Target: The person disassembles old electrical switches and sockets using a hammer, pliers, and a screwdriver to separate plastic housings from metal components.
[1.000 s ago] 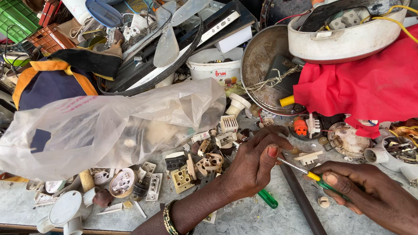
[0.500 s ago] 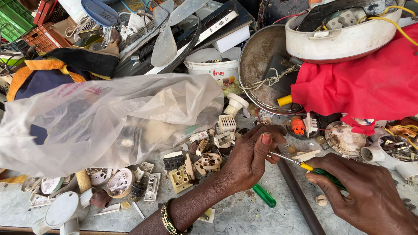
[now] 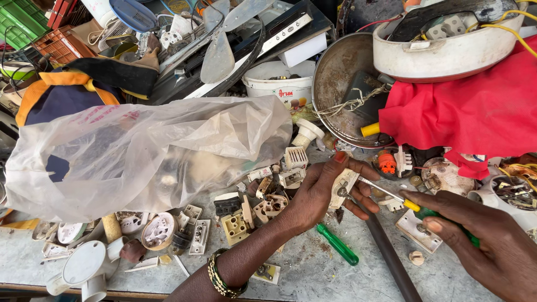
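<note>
My left hand (image 3: 321, 190) grips a small cream plastic electrical fitting (image 3: 342, 187) just above the grey worktop. My right hand (image 3: 481, 246) holds a screwdriver (image 3: 391, 197) with a yellow and green handle; its metal tip rests on the fitting. A bangle sits on my left wrist. A second green screwdriver (image 3: 337, 244) lies on the worktop below my left hand. A dark rod (image 3: 389, 257) lies between my two hands.
A big clear plastic bag (image 3: 145, 154) of parts lies to the left. Loose sockets and switch parts (image 3: 235, 221) are scattered by my left hand. Behind stand a white tub (image 3: 277, 86), a rusty metal pan (image 3: 341, 84), a red cloth (image 3: 470, 112) and a white round housing (image 3: 447, 47).
My left hand has lifted and turned the fitting slightly. The right hand has moved the screwdriver tip onto it. The camera view has shifted a little.
</note>
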